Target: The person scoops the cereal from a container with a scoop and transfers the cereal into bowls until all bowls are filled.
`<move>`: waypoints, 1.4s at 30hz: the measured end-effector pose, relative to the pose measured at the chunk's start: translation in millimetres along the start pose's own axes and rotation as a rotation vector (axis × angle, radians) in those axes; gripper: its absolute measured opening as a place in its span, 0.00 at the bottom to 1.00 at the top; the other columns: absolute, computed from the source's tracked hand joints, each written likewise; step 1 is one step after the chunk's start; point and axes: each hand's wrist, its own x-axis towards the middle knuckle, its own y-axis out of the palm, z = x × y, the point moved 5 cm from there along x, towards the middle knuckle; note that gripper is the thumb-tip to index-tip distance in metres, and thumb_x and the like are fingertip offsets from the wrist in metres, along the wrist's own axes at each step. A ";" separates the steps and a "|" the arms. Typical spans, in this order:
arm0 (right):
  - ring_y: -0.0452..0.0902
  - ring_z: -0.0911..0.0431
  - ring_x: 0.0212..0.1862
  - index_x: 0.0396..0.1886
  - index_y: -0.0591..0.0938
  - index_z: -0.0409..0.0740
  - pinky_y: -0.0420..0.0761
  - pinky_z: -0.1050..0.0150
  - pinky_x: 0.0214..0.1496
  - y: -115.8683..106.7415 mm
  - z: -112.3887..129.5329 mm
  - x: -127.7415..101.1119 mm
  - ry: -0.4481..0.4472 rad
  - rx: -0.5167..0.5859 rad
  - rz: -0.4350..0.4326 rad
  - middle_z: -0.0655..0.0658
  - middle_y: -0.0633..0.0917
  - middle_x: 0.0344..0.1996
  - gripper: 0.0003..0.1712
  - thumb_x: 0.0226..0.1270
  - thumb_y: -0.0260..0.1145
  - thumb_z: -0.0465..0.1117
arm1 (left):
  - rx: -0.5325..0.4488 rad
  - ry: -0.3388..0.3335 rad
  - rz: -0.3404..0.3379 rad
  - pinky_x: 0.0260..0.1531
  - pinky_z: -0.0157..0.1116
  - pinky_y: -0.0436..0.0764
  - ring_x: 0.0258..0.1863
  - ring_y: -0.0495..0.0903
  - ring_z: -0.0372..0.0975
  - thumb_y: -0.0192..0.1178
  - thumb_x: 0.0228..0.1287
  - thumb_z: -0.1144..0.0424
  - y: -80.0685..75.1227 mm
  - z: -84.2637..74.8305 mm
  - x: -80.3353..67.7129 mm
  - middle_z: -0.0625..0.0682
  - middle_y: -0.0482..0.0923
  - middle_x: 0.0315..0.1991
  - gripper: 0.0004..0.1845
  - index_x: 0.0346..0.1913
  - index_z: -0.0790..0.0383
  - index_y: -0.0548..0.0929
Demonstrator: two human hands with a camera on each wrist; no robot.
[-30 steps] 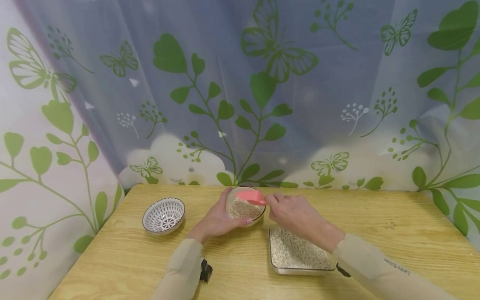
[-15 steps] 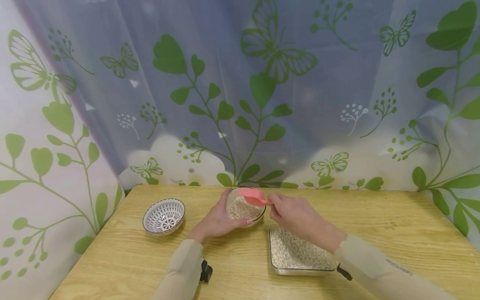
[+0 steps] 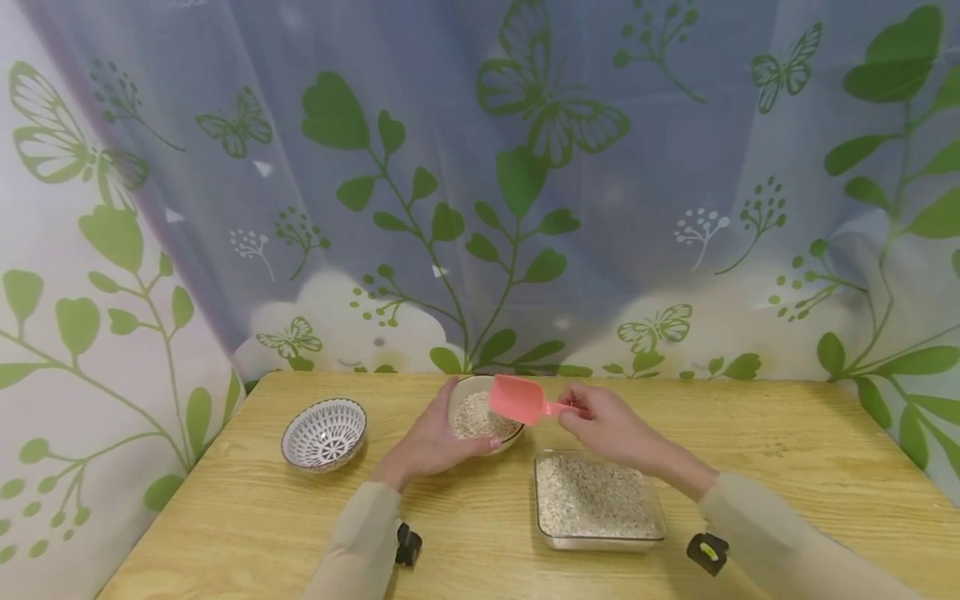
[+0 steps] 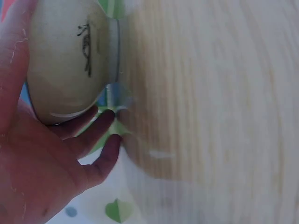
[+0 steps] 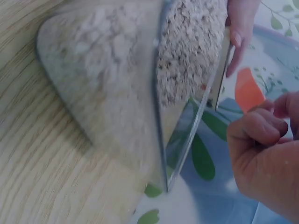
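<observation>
My left hand holds a cream bowl with a dark rim, thumb along the near edge and fingers round the far side. Rolled oats lie inside it. In the left wrist view the bowl's outer wall shows a dark script mark, and the fingers reach beneath its side. The right hand grips a pink scoop by its short handle. The scoop's head overlaps the bowl's right side. In the right wrist view, curled fingers hide most of its handle.
A clear rectangular container of oats stands on the wooden table, just below the right hand. To the left sits a black-and-white patterned bowl. A curtain with leaves and butterflies hangs behind the table's far edge.
The right hand has moved right with the scoop, which has turned so that more of its broad pink face shows. The left hand and its bowl stay nearly in place.
</observation>
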 end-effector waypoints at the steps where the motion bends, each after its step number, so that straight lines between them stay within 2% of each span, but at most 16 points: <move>1: 0.59 0.60 0.21 0.39 0.79 0.39 0.61 0.71 0.21 -1.7 -2.2 -1.6 0.012 0.012 0.009 0.51 0.68 0.21 0.05 0.73 0.57 0.36 | 0.012 0.003 0.001 0.72 0.64 0.65 0.76 0.63 0.59 0.77 0.46 0.35 -1.0 -0.5 -1.4 0.63 0.57 0.80 0.69 0.84 0.53 0.45; 4: 0.58 0.60 0.20 0.42 0.79 0.39 0.60 0.70 0.20 -7.1 -7.9 -8.1 0.053 0.047 0.034 0.50 0.69 0.21 0.06 0.74 0.56 0.36 | 0.056 0.028 -0.002 0.73 0.64 0.63 0.77 0.60 0.60 0.74 0.49 0.33 -3.5 -2.3 -6.0 0.64 0.53 0.81 0.68 0.84 0.55 0.44; 7: 0.57 0.60 0.19 0.45 0.79 0.38 0.60 0.69 0.19 -12.3 -12.8 -15.7 0.091 0.077 0.058 0.50 0.68 0.20 0.08 0.75 0.56 0.37 | 0.102 0.050 -0.017 0.72 0.62 0.67 0.75 0.64 0.59 0.72 0.50 0.31 -6.0 -3.6 -10.4 0.63 0.55 0.79 0.67 0.84 0.53 0.45; 11: 0.57 0.61 0.18 0.47 0.79 0.38 0.61 0.70 0.18 -17.6 -17.3 -24.4 0.128 0.100 0.079 0.51 0.68 0.19 0.10 0.75 0.56 0.39 | 0.169 0.094 -0.070 0.67 0.60 0.74 0.70 0.71 0.58 0.72 0.49 0.29 -11.3 -8.9 -16.3 0.60 0.59 0.76 0.64 0.83 0.49 0.50; 16: 0.56 0.62 0.18 0.48 0.79 0.36 0.60 0.71 0.18 -23.5 -22.3 -33.4 0.155 0.128 0.095 0.52 0.68 0.19 0.12 0.76 0.57 0.40 | 0.268 0.172 -0.144 0.67 0.62 0.73 0.72 0.68 0.59 0.71 0.49 0.29 -19.0 -22.9 -24.1 0.57 0.59 0.78 0.58 0.81 0.47 0.58; 19: 0.55 0.62 0.17 0.49 0.79 0.34 0.60 0.72 0.18 -28.5 -25.5 -38.6 0.169 0.139 0.100 0.52 0.68 0.19 0.13 0.76 0.56 0.40 | 0.288 0.208 -0.157 0.67 0.63 0.72 0.73 0.67 0.59 0.70 0.50 0.30 -21.2 -33.8 -31.1 0.56 0.60 0.78 0.57 0.80 0.45 0.58; 26: 0.52 0.62 0.16 0.48 0.78 0.34 0.58 0.71 0.18 -42.6 -33.3 -50.1 0.208 0.141 0.126 0.51 0.68 0.19 0.12 0.75 0.53 0.38 | 0.293 0.273 -0.128 0.68 0.63 0.71 0.74 0.67 0.57 0.69 0.51 0.29 -17.6 -55.8 -50.1 0.51 0.61 0.78 0.56 0.81 0.40 0.57; 31: 0.51 0.62 0.16 0.49 0.78 0.32 0.58 0.71 0.17 -52.5 -36.0 -59.1 0.210 0.140 0.162 0.51 0.68 0.20 0.14 0.76 0.54 0.39 | 0.250 0.299 -0.092 0.70 0.59 0.71 0.74 0.66 0.52 0.71 0.50 0.30 -10.9 -66.7 -60.8 0.48 0.63 0.77 0.56 0.80 0.36 0.57; 37: 0.52 0.63 0.17 0.46 0.78 0.34 0.58 0.71 0.17 -63.5 -38.0 -70.4 0.194 0.093 0.202 0.51 0.70 0.22 0.14 0.78 0.55 0.41 | 0.193 0.315 -0.021 0.69 0.61 0.70 0.74 0.67 0.51 0.69 0.50 0.27 5.0 -75.9 -72.3 0.47 0.64 0.76 0.54 0.80 0.30 0.55; 42: 0.53 0.64 0.17 0.45 0.78 0.36 0.60 0.70 0.17 -71.0 -38.8 -78.3 0.191 0.074 0.230 0.52 0.69 0.21 0.14 0.79 0.56 0.43 | 0.167 0.337 0.040 0.69 0.58 0.72 0.72 0.69 0.47 0.68 0.51 0.27 21.5 -80.3 -78.6 0.44 0.66 0.74 0.54 0.79 0.29 0.55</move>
